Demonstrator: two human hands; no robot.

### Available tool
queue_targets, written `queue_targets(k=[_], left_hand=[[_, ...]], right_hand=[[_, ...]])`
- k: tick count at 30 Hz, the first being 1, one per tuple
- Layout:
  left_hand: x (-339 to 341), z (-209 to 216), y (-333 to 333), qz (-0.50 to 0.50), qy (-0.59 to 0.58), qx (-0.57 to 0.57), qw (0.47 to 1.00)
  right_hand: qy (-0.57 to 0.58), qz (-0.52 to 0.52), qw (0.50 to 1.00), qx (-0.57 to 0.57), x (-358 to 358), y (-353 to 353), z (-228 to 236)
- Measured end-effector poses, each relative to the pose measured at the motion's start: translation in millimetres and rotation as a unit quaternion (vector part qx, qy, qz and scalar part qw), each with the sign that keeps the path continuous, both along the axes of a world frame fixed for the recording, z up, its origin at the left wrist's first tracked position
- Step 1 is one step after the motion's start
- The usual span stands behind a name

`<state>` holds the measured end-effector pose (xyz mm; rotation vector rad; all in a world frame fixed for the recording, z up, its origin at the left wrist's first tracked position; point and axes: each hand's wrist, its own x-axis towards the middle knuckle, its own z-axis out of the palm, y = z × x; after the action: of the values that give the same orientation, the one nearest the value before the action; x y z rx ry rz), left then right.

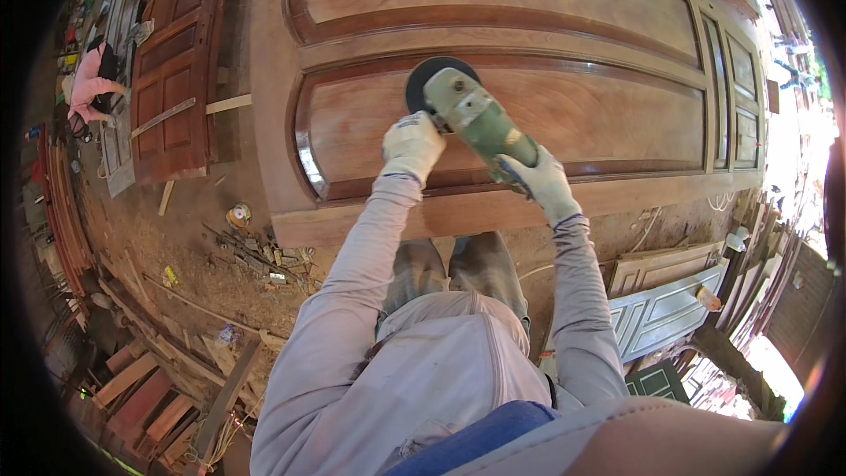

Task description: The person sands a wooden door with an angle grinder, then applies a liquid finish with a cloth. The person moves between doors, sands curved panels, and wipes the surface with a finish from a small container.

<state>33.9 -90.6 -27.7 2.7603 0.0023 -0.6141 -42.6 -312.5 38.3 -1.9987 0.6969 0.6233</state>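
Note:
A green angle grinder (487, 123) with a round black disc (434, 77) lies over the wooden panelled door (379, 44) in front of me. Its disc is over the left part of the nearer long panel; whether it touches the wood I cannot tell. My left hand (412, 143), in a white glove, is closed beside the grinder's head, where its side handle would be; the glove hides that part. Around the rear of the green body my right hand (544, 182), also gloved, is wrapped. The door's panel has a dark reddish moulded border.
At the left, a person in pink (91, 86) bends over a grey door beside a dark red door (172, 62). Scrap pieces (264, 256) and a round tin (238, 215) lie on the dirt floor. A grey-blue panelled door (670, 304) lies at the right, near stacked boards (762, 273).

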Motion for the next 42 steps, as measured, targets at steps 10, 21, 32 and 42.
queue_targets(k=[10,21,32,42], left_hand=[[24.3,10.2,-142.3,-0.108,0.046,-0.09,0.989],[31.9,4.0,-125.1,-0.108,0.03,-0.101,0.989],[18.5,12.0,92.7,0.045,0.04,0.006,0.998],[13.2,9.3,94.8,0.039,0.017,0.009,0.999]], right_hand=[[0.015,-0.174,0.985,0.006,-43.1,-112.0,-20.4],[0.011,-0.215,0.975,0.063,-42.0,-77.5,-12.8],[0.005,0.021,1.0,-0.017,17.2,95.0,-2.1],[0.011,0.012,1.0,-0.009,10.0,97.4,-5.5]])
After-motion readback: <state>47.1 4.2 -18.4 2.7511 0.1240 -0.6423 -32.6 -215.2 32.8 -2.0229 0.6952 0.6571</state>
